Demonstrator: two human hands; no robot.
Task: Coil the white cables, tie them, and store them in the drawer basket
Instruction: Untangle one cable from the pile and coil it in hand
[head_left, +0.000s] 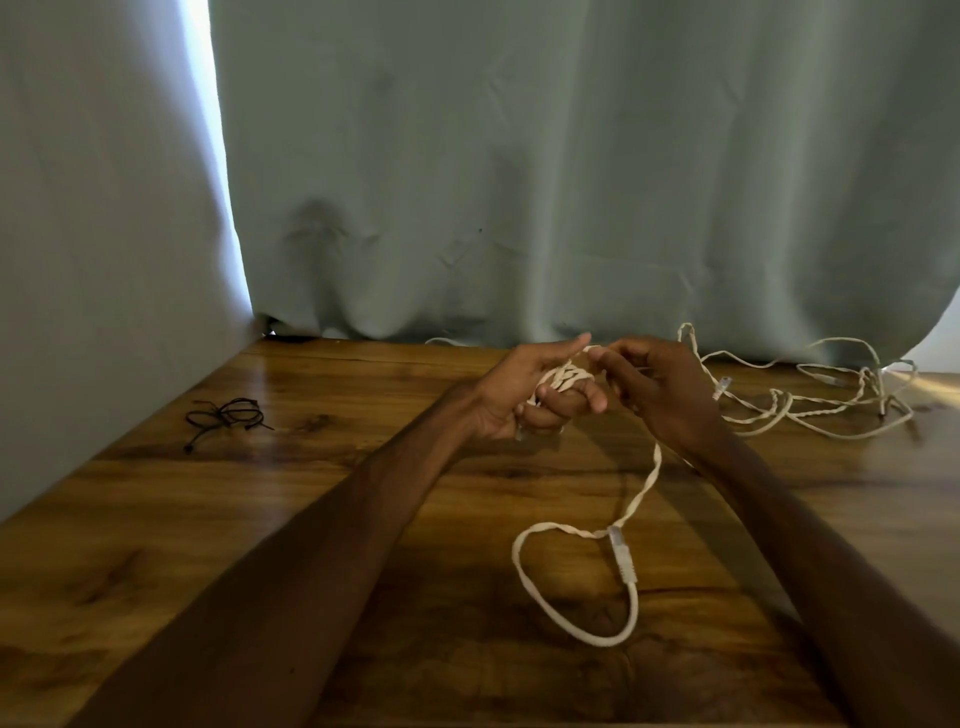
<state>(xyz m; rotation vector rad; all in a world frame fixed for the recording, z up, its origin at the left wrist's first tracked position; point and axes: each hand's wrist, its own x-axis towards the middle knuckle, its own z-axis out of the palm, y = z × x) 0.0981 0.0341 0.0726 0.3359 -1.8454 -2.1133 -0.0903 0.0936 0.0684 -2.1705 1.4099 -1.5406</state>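
I read the left hand curled round a small coil of white cable; the right hand pinches the strand just beside it. Tangled slack lies on the counter at right, against the curtain. A black cord lies well apart, left.

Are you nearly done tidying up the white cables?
Not nearly. Nothing tied shows yet. Right now the left hand holds a few loops of one white cable while the right hand pinches it to wind more. Its tail lies on the table, a loose tangle waits behind, the black cord sits untouched, and no drawer basket is in view.
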